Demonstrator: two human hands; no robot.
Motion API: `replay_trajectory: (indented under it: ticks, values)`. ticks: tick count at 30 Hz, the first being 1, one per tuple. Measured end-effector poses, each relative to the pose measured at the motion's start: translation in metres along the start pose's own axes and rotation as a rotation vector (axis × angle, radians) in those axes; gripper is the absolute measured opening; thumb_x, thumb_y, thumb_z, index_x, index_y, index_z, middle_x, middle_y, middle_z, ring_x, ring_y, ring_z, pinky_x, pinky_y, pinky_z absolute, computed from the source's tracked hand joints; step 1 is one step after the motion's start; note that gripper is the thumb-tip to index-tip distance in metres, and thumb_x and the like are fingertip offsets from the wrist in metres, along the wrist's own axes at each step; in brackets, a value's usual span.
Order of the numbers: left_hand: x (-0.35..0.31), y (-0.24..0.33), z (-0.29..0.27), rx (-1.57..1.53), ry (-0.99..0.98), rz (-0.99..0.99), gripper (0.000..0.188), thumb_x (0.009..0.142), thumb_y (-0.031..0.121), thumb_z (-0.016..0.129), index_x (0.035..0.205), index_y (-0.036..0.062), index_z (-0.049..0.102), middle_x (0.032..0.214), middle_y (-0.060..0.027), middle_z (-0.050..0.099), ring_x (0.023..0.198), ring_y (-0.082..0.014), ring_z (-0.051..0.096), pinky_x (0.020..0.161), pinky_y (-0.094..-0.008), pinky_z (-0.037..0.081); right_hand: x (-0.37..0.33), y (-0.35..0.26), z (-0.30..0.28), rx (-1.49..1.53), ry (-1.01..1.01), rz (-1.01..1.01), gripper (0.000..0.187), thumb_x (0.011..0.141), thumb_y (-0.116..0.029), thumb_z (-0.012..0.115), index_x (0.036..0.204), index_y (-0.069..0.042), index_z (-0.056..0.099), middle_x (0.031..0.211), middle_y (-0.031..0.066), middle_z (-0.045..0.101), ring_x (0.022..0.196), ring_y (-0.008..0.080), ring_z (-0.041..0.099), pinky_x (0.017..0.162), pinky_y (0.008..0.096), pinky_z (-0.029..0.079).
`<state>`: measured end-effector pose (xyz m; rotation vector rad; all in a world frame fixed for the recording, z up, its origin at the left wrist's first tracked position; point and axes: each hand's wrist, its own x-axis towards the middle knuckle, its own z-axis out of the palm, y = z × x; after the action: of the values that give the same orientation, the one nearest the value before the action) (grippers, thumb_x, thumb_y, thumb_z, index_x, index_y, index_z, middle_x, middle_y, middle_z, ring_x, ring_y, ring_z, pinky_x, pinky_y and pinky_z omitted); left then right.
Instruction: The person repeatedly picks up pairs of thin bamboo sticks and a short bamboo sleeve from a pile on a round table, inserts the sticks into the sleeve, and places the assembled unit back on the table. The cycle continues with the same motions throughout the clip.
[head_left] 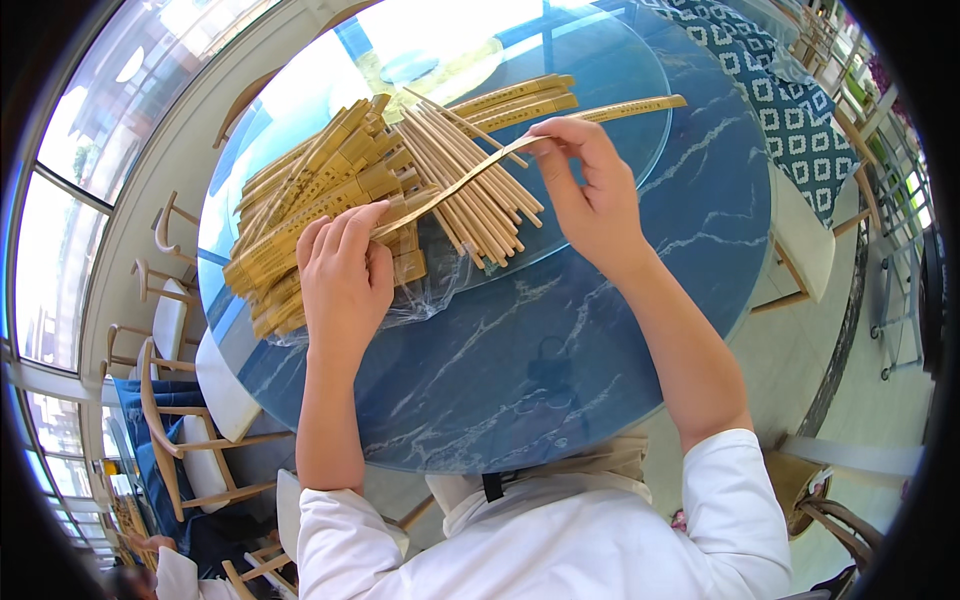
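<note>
Between my hands stretches a narrow, twisted kraft-paper chopstick sleeve (455, 190). Its near-left end is pinched by my left hand (345, 265), whose fingers are closed. My right hand (590, 185) grips the far-right part between thumb and fingers. Beneath the strip lies a fanned pile of bare wooden chopsticks (465, 185). Beside my left hand, a large heap of printed chopstick sleeves (320, 185) rests partly on clear plastic wrap (430, 295). Past the bare sticks are several more sleeves (515, 100), and another sleeve (640, 106) shows beyond my right hand.
The round dark-blue marbled table (520, 370) carries a glass turntable (640, 75). Wooden chairs (185, 440) stand to the left. At the right are a white seat (805, 255) and patterned cloth (770, 110). Part of another person (175, 570) appears at lower left.
</note>
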<state>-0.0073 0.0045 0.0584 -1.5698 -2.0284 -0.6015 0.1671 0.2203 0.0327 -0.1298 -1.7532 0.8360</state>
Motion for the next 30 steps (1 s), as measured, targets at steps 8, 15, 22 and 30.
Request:
replay_trajectory:
  ticks: [8,15,22,30]
  values:
    - [-0.005,0.009,0.007,-0.32,-0.265,-0.026,0.056,0.095,0.012,0.073,0.149,0.008,0.057,0.127,-0.0127,0.073,0.122,-0.0292,0.066,0.12,-0.046,0.039,-0.011,0.001,0.015,-0.149,-0.237,-0.08,0.013,0.098,-0.008,0.07,0.111,-0.006,0.067,0.098,0.0122,0.075,0.099,0.0342,0.073,0.082,0.0428,0.06]
    - [-0.005,0.002,0.021,-0.484,-0.315,-0.084,0.042,0.102,0.018,0.072,0.141,0.005,0.062,0.117,-0.0111,0.076,0.115,-0.0252,0.07,0.127,-0.044,0.03,-0.013,0.007,0.015,-0.165,-0.25,-0.086,0.014,0.098,-0.006,0.068,0.112,-0.006,0.066,0.098,0.0122,0.075,0.101,0.0346,0.073,0.083,0.0427,0.06]
    - [-0.005,-0.004,0.022,-0.541,-0.283,-0.148,0.035,0.101,0.017,0.073,0.133,0.0033,0.068,0.111,-0.0103,0.078,0.111,-0.0229,0.072,0.128,-0.0437,0.028,-0.012,0.005,0.014,-0.168,-0.292,-0.085,0.019,0.097,-0.005,0.068,0.116,-0.007,0.064,0.1,0.0133,0.074,0.102,0.0351,0.072,0.083,0.0436,0.06]
    - [-0.001,-0.003,0.017,-0.483,-0.293,-0.109,0.033,0.099,0.017,0.075,0.13,0.0046,0.069,0.108,-0.009,0.079,0.108,-0.0224,0.074,0.129,-0.047,0.026,-0.014,0.011,0.012,-0.231,-0.355,-0.061,0.028,0.096,0.0,0.062,0.123,-0.006,0.062,0.107,0.0157,0.074,0.108,0.0372,0.07,0.089,0.046,0.058]
